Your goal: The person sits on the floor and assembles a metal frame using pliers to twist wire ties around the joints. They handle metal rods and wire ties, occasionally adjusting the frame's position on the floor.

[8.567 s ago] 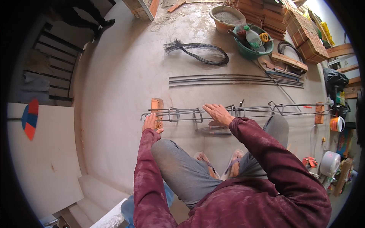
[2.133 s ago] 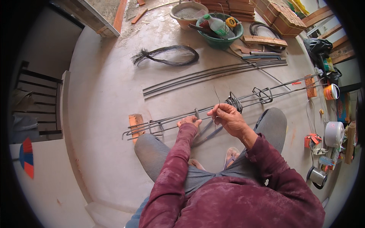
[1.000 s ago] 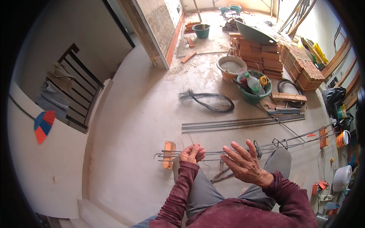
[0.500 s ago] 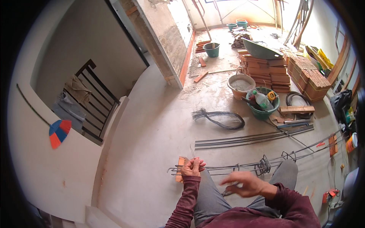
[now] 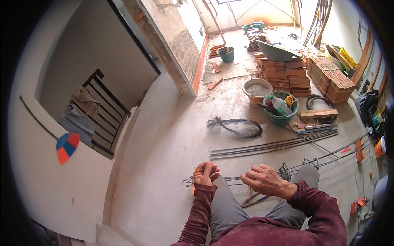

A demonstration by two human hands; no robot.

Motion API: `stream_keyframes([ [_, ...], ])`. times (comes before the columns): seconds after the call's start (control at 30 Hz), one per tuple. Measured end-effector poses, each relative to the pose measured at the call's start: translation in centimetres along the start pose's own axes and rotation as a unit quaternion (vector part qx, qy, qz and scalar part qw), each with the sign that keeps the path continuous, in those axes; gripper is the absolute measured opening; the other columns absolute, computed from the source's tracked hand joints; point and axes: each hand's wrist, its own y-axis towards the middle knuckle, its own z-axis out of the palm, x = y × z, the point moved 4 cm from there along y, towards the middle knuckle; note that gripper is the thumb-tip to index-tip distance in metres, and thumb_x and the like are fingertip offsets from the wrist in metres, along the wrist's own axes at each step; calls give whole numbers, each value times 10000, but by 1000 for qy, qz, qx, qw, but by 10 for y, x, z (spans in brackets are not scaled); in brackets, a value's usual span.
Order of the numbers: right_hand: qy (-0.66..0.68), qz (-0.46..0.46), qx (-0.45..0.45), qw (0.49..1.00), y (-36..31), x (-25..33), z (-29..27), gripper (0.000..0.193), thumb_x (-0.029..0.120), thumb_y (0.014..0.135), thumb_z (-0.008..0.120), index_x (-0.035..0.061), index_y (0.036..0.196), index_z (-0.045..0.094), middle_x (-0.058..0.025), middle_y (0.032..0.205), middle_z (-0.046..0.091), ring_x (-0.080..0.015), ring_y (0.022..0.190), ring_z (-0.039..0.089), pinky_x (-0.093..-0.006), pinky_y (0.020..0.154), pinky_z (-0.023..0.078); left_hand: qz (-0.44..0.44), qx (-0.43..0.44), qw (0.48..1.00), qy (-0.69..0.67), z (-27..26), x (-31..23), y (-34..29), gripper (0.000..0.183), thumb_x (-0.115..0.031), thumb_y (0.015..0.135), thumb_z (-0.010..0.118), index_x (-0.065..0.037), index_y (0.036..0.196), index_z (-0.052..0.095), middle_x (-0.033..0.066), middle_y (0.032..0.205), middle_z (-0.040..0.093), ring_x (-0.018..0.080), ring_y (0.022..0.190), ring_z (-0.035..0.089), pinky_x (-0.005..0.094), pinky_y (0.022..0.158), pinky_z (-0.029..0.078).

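My left hand (image 5: 206, 174) is closed in a pinch on a thin tie wire (image 5: 210, 155) that sticks up from its fingertips. It is over the hooked left ends of some long steel rebars (image 5: 234, 178), which rest near a brick (image 5: 193, 187). My right hand (image 5: 267, 180) hovers over the same bars, its fingers curled; whatever they hold, if anything, is hidden. Right beside it, several bent stirrups (image 5: 284, 171) are bunched around the bars, and a single stirrup (image 5: 310, 164) stands farther right. Below the right hand, between my legs, lies a dark two-pronged tool (image 5: 255, 200).
Ahead lie loose rebars (image 5: 266, 146) and a coil of tie wire (image 5: 236, 127). Beyond are a bucket of grey mix (image 5: 257, 90), a green tub (image 5: 282, 117) with bottles, and stacked bricks (image 5: 281, 78). A black railing (image 5: 108, 106) is at left; a red tool (image 5: 359, 205) at right.
My right hand has risen away from the dark tool and curled its fingers. My left hand has moved slightly up and left, still pinching the wire.
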Motion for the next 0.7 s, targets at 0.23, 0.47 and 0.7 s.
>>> stream_keyframes([
  [0.23,1,10,-31,999,10,-7,0,239,93,711,595,54,947,587,-10,728,516,-151,696,532,-276,598,449,-15,17,982,-187,-11,-9,3,49,-156,938,548,-111,925,561,5,783,608,139,685,621,327,668,576],
  [0.47,26,104,-80,991,2,-13,2,190,22,723,579,58,907,615,-42,625,505,-192,594,545,-310,553,444,-104,103,895,-422,-1,-2,8,50,-128,919,564,-93,954,572,-8,773,597,146,722,593,319,727,567],
  [0.7,557,251,208,764,-5,2,13,202,188,880,553,13,947,628,-157,669,555,-234,595,522,-315,595,431,-11,187,851,-491,-7,-39,21,61,-132,926,550,-82,912,580,-15,675,517,90,569,465,238,494,443],
])
